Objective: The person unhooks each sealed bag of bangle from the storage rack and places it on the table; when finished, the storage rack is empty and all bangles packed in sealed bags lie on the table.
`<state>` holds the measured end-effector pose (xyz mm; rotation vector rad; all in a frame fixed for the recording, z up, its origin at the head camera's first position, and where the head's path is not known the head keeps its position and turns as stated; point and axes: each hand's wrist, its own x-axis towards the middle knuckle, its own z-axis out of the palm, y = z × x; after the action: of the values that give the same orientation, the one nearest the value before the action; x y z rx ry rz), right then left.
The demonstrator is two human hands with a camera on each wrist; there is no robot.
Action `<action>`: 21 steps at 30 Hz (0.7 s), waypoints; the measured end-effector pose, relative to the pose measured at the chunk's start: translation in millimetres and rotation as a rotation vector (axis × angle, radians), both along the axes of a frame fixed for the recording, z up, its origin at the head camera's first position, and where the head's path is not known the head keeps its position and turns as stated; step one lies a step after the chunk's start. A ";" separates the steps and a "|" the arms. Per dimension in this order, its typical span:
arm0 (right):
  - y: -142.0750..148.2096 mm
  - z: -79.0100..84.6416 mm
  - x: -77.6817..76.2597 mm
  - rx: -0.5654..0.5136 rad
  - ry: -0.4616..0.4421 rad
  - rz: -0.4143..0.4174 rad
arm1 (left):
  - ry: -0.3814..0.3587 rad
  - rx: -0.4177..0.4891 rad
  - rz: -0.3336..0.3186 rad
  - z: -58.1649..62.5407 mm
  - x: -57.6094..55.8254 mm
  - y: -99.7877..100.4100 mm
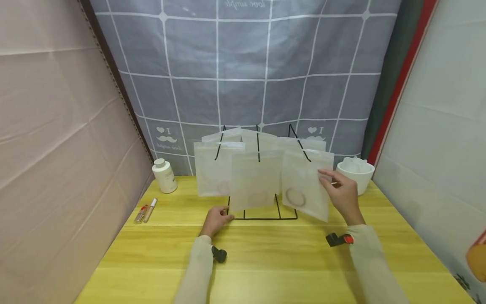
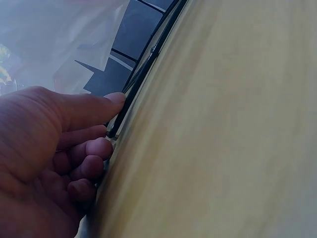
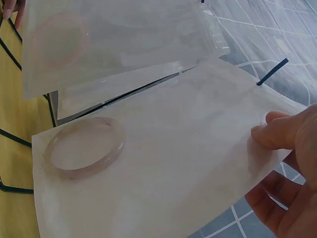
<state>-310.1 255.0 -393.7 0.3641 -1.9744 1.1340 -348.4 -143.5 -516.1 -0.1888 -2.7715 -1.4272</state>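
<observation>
A black wire rack (image 1: 265, 218) stands on the table, with several translucent bags hanging from its prongs. By its front left corner, my left hand (image 1: 217, 220) pinches the base wire (image 2: 143, 79), thumb on top and the other fingers curled below. My right hand (image 1: 343, 194) pinches the right edge of the front right bag (image 1: 309, 177) between thumb and finger. That bag hangs on a prong (image 3: 272, 72) and is pulled slightly askew. Inside its lower part lies a pale bangle (image 3: 86, 148). Another bag (image 1: 256, 177) beside it holds a faint pinkish ring shape (image 3: 62, 39).
At the back left is a white bottle (image 1: 165, 175). Small tubes (image 1: 150, 210) lie in front of it. A white pot (image 1: 356, 171) stands behind my right hand. Grey checked cloth (image 1: 243, 55) hangs behind the rack, and pale cloth walls flank the table (image 1: 265, 261).
</observation>
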 end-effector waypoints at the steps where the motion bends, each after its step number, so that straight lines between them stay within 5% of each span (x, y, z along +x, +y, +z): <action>1: 0.6 -0.2 2.7 0.000 -0.005 -0.005 | 0.000 0.003 -0.001 0.3 0.9 -0.6; 13: -7.0 18.2 52.6 -0.017 -0.071 -0.016 | 0.008 -0.014 -0.019 0.3 3.6 -6.8; 21: 0.5 18.9 64.3 0.002 -0.087 -0.039 | 0.007 -0.007 -0.039 -1.3 7.4 -8.8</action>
<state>-245.9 255.5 -374.8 0.2803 -2.0496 1.1410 -341.0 -152.2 -517.4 -0.2494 -2.7821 -1.4230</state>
